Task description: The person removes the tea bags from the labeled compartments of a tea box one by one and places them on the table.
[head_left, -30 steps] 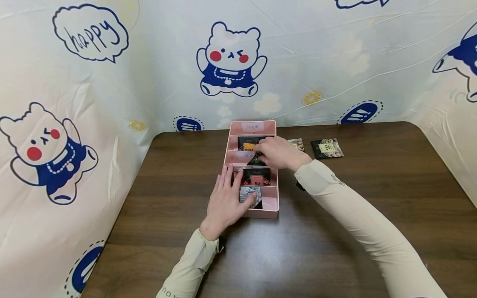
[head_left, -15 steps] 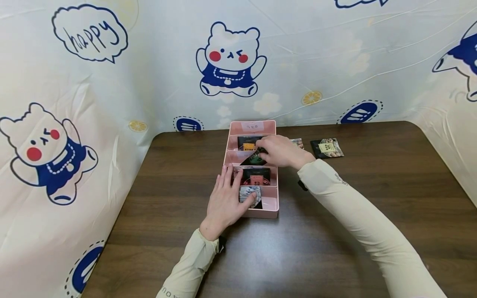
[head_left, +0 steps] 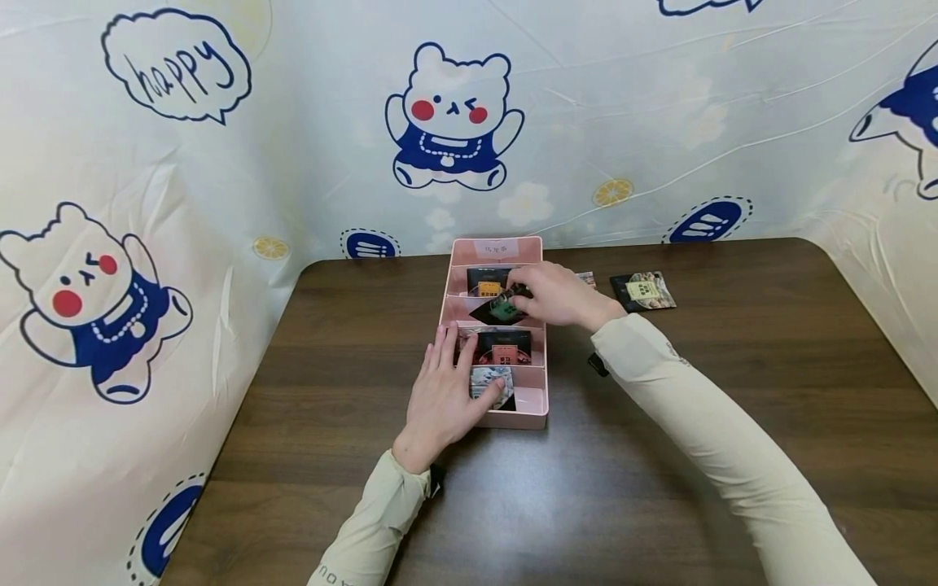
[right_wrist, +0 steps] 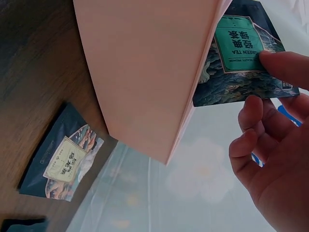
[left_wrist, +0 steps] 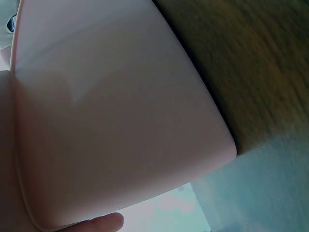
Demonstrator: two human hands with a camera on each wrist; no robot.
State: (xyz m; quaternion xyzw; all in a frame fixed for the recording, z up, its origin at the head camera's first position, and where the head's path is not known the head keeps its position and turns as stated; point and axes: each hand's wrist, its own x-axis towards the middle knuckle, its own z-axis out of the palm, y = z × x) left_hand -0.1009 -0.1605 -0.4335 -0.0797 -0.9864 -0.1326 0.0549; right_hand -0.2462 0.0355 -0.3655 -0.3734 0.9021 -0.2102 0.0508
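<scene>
A pink divided box stands on the table. My right hand pinches a dark tea sachet with a green "GREEN TEA" label between thumb and fingers; in the head view this green-labelled sachet is tilted over the middle compartment. Along the box's left side lies my left hand, fingers extended over the rim and thumb across the front compartment. Sachets with an orange label, a red label and a pale blue print sit in other compartments. The left wrist view shows mostly the pink box wall.
Right of the box, a black sachet with a pale label lies on the brown table. Another sachet is mostly hidden behind my right hand. A printed cloth hangs behind the table.
My right hand has shifted slightly right and away from me, and more of the green-labelled sachet shows, its corner now pointing left. My left hand and the box have stayed put.
</scene>
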